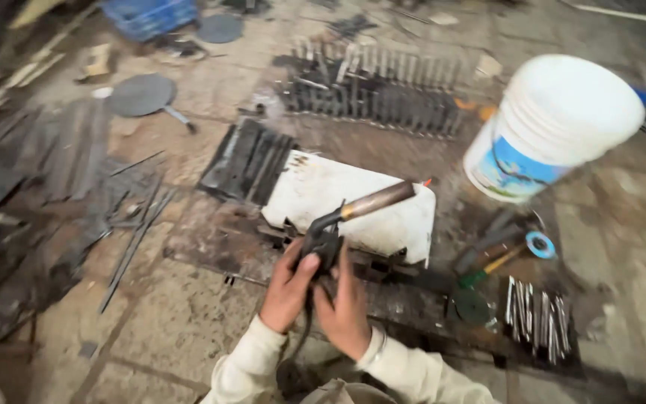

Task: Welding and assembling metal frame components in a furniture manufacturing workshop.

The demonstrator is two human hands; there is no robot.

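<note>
Welding torch [338,221] is gripped at its dark body by left hand [287,288] and right hand [347,303], fingers clenched, above the white slab [315,191]; judged rigid, moderately heavy, cable-dragged, best held low, clear of the brown nozzle.

Two hands, the left hand [287,288] and the right hand [345,303], hold one welding torch [353,213]. Right of the fingers stands one white bucket [555,123]. Beyond them lies one white slab [353,202].
</note>
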